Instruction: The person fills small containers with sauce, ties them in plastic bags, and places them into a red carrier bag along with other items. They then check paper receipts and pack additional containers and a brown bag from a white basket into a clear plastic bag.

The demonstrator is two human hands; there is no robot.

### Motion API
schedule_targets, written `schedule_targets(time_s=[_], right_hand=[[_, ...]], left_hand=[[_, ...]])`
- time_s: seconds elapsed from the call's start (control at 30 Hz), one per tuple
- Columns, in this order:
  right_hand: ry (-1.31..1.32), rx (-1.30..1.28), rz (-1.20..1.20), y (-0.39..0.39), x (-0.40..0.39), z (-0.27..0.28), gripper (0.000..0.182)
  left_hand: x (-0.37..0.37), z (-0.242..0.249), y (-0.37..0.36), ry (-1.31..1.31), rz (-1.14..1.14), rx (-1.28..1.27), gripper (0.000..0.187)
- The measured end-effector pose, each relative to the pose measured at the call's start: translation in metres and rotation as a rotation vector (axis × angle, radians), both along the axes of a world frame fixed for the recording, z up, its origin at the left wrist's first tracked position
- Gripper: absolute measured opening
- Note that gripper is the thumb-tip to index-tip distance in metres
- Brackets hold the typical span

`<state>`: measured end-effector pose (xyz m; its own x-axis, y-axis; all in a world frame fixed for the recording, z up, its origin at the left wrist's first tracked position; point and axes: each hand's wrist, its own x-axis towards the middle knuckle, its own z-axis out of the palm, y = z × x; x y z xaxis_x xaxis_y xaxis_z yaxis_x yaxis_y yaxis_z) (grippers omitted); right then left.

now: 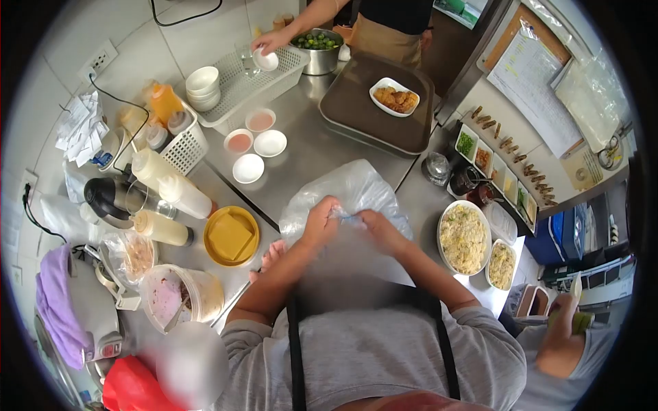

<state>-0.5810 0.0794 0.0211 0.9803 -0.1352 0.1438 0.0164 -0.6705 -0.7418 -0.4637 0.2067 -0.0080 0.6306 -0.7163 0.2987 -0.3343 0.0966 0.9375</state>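
A clear, puffed-out plastic bag (349, 183) lies on the steel counter in front of me. My left hand (321, 220) is closed on its gathered neck. Close beside it, my right hand (382, 229) pinches the same neck from the other side, somewhat blurred. A narrow bluish strip shows between my fingers. Beyond the bag stand several small white bowls, among them a bowl of pink sauce (239, 142). Past my left forearm, fingers of another hand (273, 257) show at the counter.
A brown tray (349, 96) carries a dish of fried food (395, 100). Across the counter a person's hand (271, 42) holds a small bowl. Squeeze bottles (179, 193) and a yellow dish (232, 211) stand left; a large bowl of noodle-like food (455, 257) stands right.
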Motion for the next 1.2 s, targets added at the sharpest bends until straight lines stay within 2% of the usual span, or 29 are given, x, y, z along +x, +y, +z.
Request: schedule_targets(time_s=[0.07, 0.1, 0.27, 0.3, 0.4, 0.5, 0.57, 0.63, 0.7, 0.77, 0.8, 0.87, 0.9, 1.0, 1.03, 1.07, 1.1, 1.13, 1.2], right_hand=[[0.222, 0.061, -0.047, 0.008, -0.005, 0.011, 0.016], [0.245, 0.087, -0.047, 0.008, -0.007, 0.008, 0.018], [0.237, 0.301, 0.010, 0.005, -0.018, 0.008, 0.022], [0.291, 0.224, -0.005, 0.003, -0.019, 0.004, 0.028], [0.191, 0.091, 0.113, -0.019, -0.013, -0.025, 0.045], [0.510, 0.252, 0.265, -0.043, 0.009, 0.053, 0.069], [0.494, -0.069, 0.145, -0.069, 0.042, 0.090, 0.082], [0.318, -0.127, 0.070, -0.093, 0.087, 0.145, 0.076], [0.255, -0.174, -0.088, -0.110, 0.130, 0.210, 0.076], [0.115, -0.293, -0.260, -0.150, 0.183, 0.248, 0.076], [0.148, -0.393, -0.393, -0.157, 0.203, 0.274, 0.076], [-0.173, -0.532, -0.526, -0.161, 0.228, 0.306, 0.072], [-0.202, -0.628, -0.372, -0.178, 0.258, 0.303, 0.070], [0.307, -0.516, -0.240, -0.134, 0.293, 0.288, 0.063], [0.191, -0.606, 0.012, -0.170, 0.340, 0.243, 0.060], [0.310, -0.549, -0.090, -0.097, 0.317, 0.257, 0.058], [0.275, -0.644, 0.060, -0.066, 0.315, 0.253, 0.058], [0.273, -0.674, 0.044, -0.082, 0.358, 0.215, 0.058], [0.561, -0.627, -0.001, -0.068, 0.367, 0.227, 0.055]], left_hand=[[-0.003, -0.016, -0.007, 0.088, -0.005, -0.071, 0.013], [-0.005, -0.020, -0.010, 0.131, -0.012, -0.108, 0.013], [-0.006, -0.012, -0.025, -0.015, -0.027, 0.075, 0.009], [-0.004, -0.013, -0.028, -0.027, -0.020, 0.097, 0.008], [0.007, -0.013, -0.030, 0.008, -0.189, 0.122, 0.011], [0.011, 0.014, -0.030, -0.059, -0.453, 0.148, 0.018], [0.012, 0.013, -0.026, -0.001, -0.550, 0.221, 0.022], [0.010, 0.007, -0.017, 0.088, -0.582, 0.215, 0.024], [0.010, -0.007, -0.018, 0.174, -0.594, 0.118, 0.024], [0.012, -0.036, -0.025, 0.158, -0.607, 0.119, 0.026], [0.016, -0.044, -0.028, 0.154, -0.610, 0.121, 0.027], [0.017, -0.015, -0.021, 0.354, -0.706, 0.175, 0.027], [0.020, -0.004, -0.021, 0.449, -0.760, 0.203, 0.027], [0.019, -0.015, -0.028, 0.218, -0.751, 0.222, 0.027], [0.019, -0.016, -0.029, 0.247, -0.755, 0.226, 0.026], [0.020, -0.014, -0.027, 0.275, -0.752, 0.232, 0.026], [0.021, -0.015, -0.026, 0.308, -0.747, 0.238, 0.026], [0.021, -0.022, -0.026, 0.265, -0.720, 0.195, 0.026], [0.025, -0.036, -0.027, 0.182, -0.659, 0.112, 0.026]])
